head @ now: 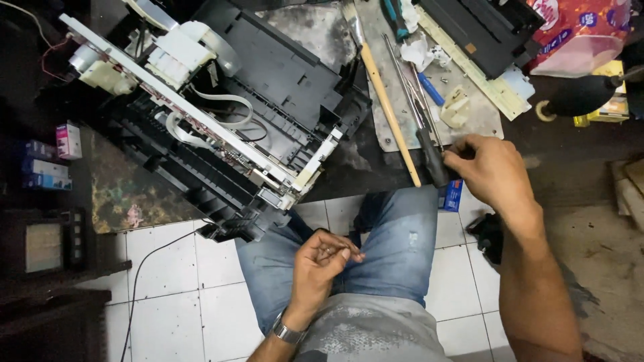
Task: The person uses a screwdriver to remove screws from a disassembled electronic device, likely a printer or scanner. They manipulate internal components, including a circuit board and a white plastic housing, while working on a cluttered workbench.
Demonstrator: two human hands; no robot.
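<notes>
At the upper left of the frame a dismantled printer lies tilted on the dark desk, its black chassis open, a white rail running diagonally from the upper left toward the centre, white ribbon cables looping over it; its lower corner overhangs the desk edge above the white tiled floor.

Low in the centre, over the lap in blue jeans, the left hand is curled, its fingers pinched together against the thumb; whether something small sits in the pinch I cannot tell; it is well apart from the tools.

Right of centre a pale wooden stick runs diagonally from the upper middle down to the desk edge; just beside it, on a grey metal plate, lie thin metal rods and a screwdriver, its shaft pointing up and left, its black handle toward the lower right; the long axis is roughly parallel to the stick.

The right hand sits at the handle end of that screwdriver, at the centre right of the frame; its fingers are closed around or against the black handle, the thumb side facing the blade; the grip looks partial, not a full fist; this hand is far nearer the tool than the left.

At the upper right lie a black printer cover and a red patterned packet.
</notes>
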